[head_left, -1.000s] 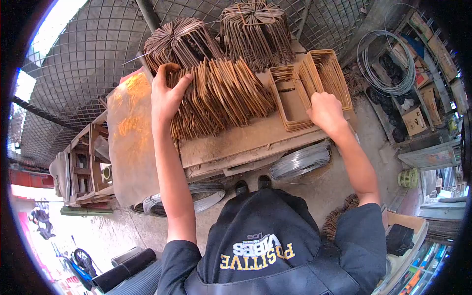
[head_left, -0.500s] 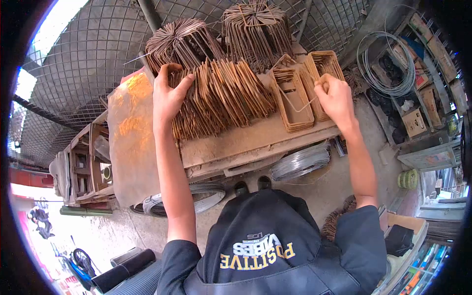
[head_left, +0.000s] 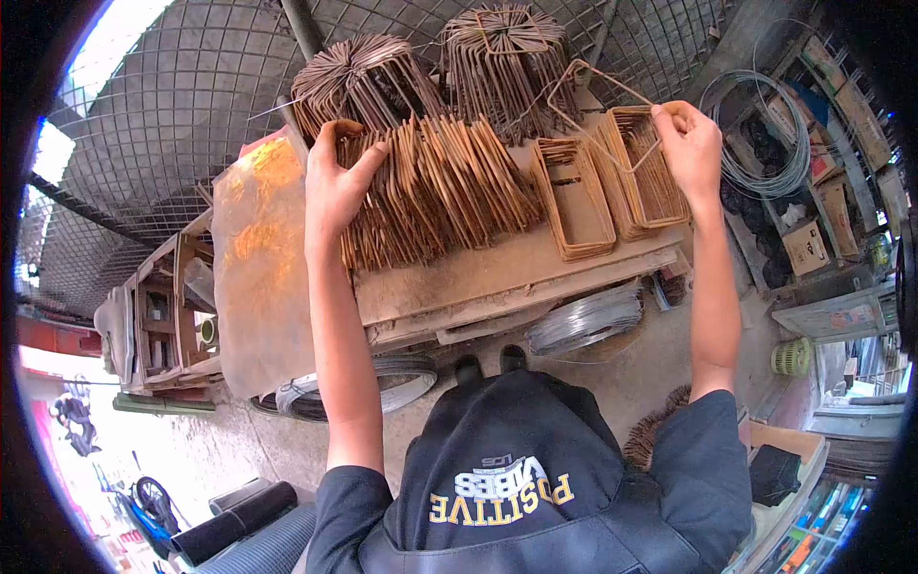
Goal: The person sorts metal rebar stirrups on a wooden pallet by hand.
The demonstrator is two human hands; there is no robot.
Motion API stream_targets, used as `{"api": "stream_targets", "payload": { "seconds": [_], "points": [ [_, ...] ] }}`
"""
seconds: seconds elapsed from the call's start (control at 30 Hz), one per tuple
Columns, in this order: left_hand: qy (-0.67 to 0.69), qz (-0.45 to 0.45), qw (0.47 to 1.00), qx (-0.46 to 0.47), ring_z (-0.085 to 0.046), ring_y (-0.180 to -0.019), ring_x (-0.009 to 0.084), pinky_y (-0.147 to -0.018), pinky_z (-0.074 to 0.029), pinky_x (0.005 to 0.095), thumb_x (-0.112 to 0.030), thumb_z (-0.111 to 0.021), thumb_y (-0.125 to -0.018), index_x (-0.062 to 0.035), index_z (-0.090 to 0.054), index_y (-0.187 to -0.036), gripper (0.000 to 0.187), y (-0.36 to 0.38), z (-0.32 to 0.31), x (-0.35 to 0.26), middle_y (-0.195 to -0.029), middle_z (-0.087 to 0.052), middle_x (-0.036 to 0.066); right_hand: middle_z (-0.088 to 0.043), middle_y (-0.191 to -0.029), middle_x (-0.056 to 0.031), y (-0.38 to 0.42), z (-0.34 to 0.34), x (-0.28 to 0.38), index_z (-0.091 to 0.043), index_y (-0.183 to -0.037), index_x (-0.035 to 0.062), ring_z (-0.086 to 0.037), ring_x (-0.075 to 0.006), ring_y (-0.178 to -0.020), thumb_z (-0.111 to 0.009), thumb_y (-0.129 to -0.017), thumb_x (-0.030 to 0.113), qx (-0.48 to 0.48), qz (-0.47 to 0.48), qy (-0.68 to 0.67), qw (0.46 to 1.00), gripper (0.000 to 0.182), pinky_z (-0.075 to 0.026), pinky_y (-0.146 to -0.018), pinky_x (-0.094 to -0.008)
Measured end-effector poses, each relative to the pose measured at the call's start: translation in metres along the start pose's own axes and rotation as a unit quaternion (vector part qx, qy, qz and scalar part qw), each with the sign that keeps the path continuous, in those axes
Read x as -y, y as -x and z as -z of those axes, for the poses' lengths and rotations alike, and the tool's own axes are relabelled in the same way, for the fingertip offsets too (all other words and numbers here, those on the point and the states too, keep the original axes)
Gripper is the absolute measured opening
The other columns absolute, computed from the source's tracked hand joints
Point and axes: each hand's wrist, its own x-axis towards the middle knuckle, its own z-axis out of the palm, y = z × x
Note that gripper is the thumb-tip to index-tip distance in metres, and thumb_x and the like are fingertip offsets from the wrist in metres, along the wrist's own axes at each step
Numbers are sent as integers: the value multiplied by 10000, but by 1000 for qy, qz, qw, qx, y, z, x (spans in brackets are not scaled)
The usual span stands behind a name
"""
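Note:
My left hand [head_left: 337, 187] is at the left end of a long row of rusty rebar stirrups [head_left: 445, 191] standing on edge. Its fingers curl behind the end stirrups and the thumb lies against their front. My right hand [head_left: 690, 153] pinches one corner of a single rectangular rebar stirrup [head_left: 617, 81], held tilted in the air. Below that stirrup lie two neat stacks of rectangular stirrups, a left stack [head_left: 585, 246] and a right stack [head_left: 660, 218]. All rest on a worn wooden bench [head_left: 449, 287].
Two round bundles of bent rods, a left bundle [head_left: 359, 72] and a right bundle [head_left: 507, 48], stand behind against wire mesh [head_left: 220, 77]. A wire coil [head_left: 751, 172] hangs at right. Silver wire [head_left: 588, 320] lies beneath the bench front. A stained sheet [head_left: 253, 287] covers the left side.
My right hand has moved up and to the right, lifting the single stirrup off the stacks. My left hand stays on the row's left end.

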Motion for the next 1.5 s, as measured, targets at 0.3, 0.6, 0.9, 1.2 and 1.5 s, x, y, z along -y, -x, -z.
{"api": "stream_targets", "payload": {
  "seconds": [0.3,0.6,0.9,1.2,1.5],
  "points": [
    [31,28,999,3,-654,-1008,305,-913,-500,397,-262,-799,-822,-2,-617,-1105,425,2,2,-10,-1044,-685,176,-639,-722,21,-15,3,-51,-733,-905,-7,-533,-51,-581,-700,-970,176,0,-178,-170,969,196,-396,-525,-223],
    [34,25,999,4,-654,-991,311,-905,-502,402,-259,-798,-821,-1,-616,-1099,420,0,1,-7,-1032,-683,180,-547,-636,35,-16,-1,-91,-719,-898,-20,-387,-24,-442,-709,-958,153,86,-321,-358,872,184,-257,-391,-202],
    [-1,0,1000,7,-611,-920,153,-849,-502,308,-189,-771,-883,-23,-596,-1118,337,-1,1,1,-1013,-674,78,-596,-616,-8,-18,-25,-51,-706,-813,-18,-465,-52,-450,-717,-921,158,95,-252,-186,945,206,-299,-401,-224],
    [28,26,999,1,-635,-1043,335,-947,-483,412,-285,-795,-822,4,-614,-1123,455,1,1,-5,-1067,-669,188,-668,-629,-107,-18,-35,-11,-731,-902,-50,-603,-185,-526,-703,-894,200,18,-100,65,993,252,-483,-573,-348],
    [18,36,999,11,-620,-1089,348,-968,-471,418,-302,-799,-822,-14,-621,-1124,454,0,0,-1,-1108,-663,197,-597,-563,-111,-10,-20,11,-663,-820,-51,-519,-134,-478,-695,-925,163,-80,47,99,991,240,-415,-509,-327]
  ]
}}
